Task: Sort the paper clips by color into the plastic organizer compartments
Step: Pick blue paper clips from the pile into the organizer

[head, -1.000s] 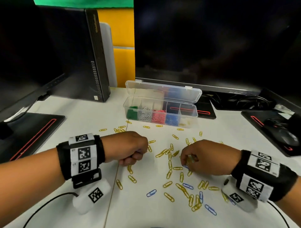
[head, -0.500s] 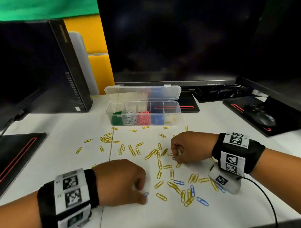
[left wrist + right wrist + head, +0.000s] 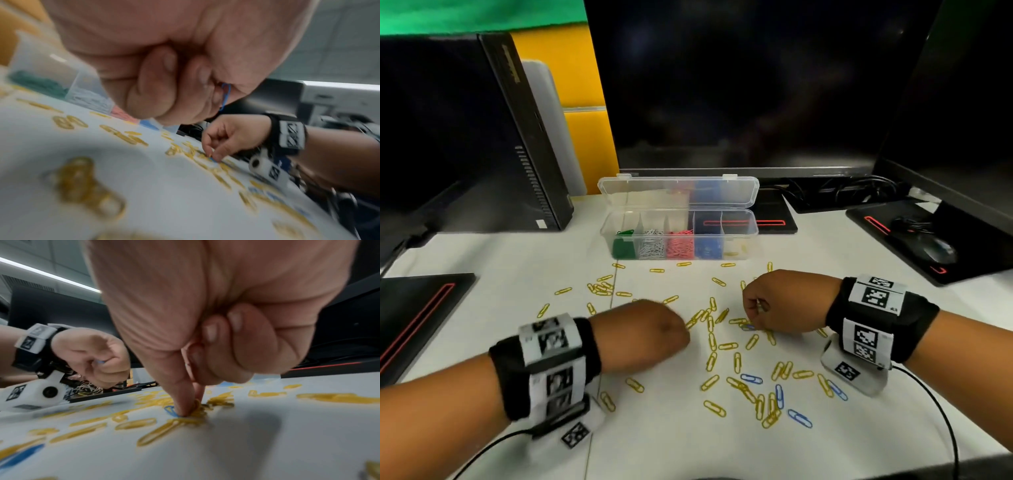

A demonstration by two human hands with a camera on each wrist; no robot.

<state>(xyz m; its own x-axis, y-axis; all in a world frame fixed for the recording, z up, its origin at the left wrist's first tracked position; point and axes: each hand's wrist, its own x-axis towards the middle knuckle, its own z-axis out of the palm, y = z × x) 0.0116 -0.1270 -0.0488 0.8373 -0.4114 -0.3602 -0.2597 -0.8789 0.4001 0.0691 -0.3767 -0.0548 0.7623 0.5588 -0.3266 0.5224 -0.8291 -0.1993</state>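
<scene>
A clear plastic organizer (image 3: 739,236) stands open at the back of the table, with green, silver, red, blue and a few yellow clips in separate compartments. Many yellow paper clips (image 3: 711,341) and several blue paper clips (image 3: 752,378) lie scattered in front of it. My left hand (image 3: 216,91) is a fist above the table and grips a blue clip (image 3: 225,95). My right hand (image 3: 189,408) has thumb and forefinger down on the table, pinching a blue clip (image 3: 170,410) among yellow ones. In the head view both hands (image 3: 654,337) (image 3: 777,303) hover over the pile.
A dark monitor (image 3: 750,85) stands behind the organizer, a black PC tower (image 3: 524,137) at the back left. Black pads with red lines lie at the left (image 3: 414,318) and right, the right one with a mouse (image 3: 936,250). Wrist-camera cables trail toward the front edge.
My left hand took the blue clip off the near table and rose forward with it. My right hand stayed over the same spot, fingertips working among the clips.
</scene>
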